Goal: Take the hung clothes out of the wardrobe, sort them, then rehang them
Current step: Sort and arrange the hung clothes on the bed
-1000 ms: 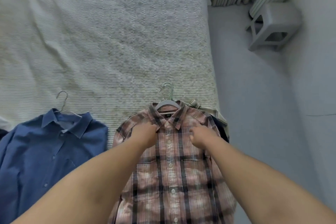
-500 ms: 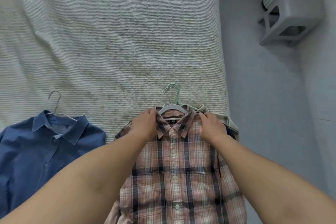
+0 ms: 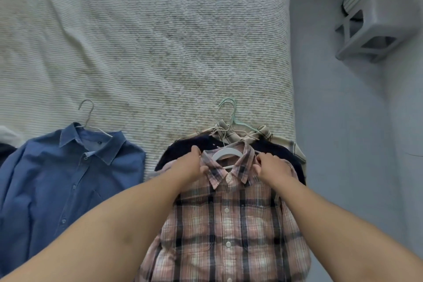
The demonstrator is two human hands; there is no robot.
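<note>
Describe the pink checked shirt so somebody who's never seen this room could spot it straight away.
Find the bed and its right edge. A pile of hung clothes lies there; the pink plaid shirt is on top, gripped at the collar by the left hand and right hand. The denim shirt lies apart, plain blue.

We count four shirts on one bed point(image 3: 160, 41): one blue shirt point(image 3: 64, 181), one pink plaid shirt point(image 3: 229, 224), one dark garment point(image 3: 180, 149) and one pale checked shirt point(image 3: 265, 135) beneath it. Two hands point(image 3: 190, 167) point(image 3: 272, 167), one stool point(image 3: 375, 23).
</note>
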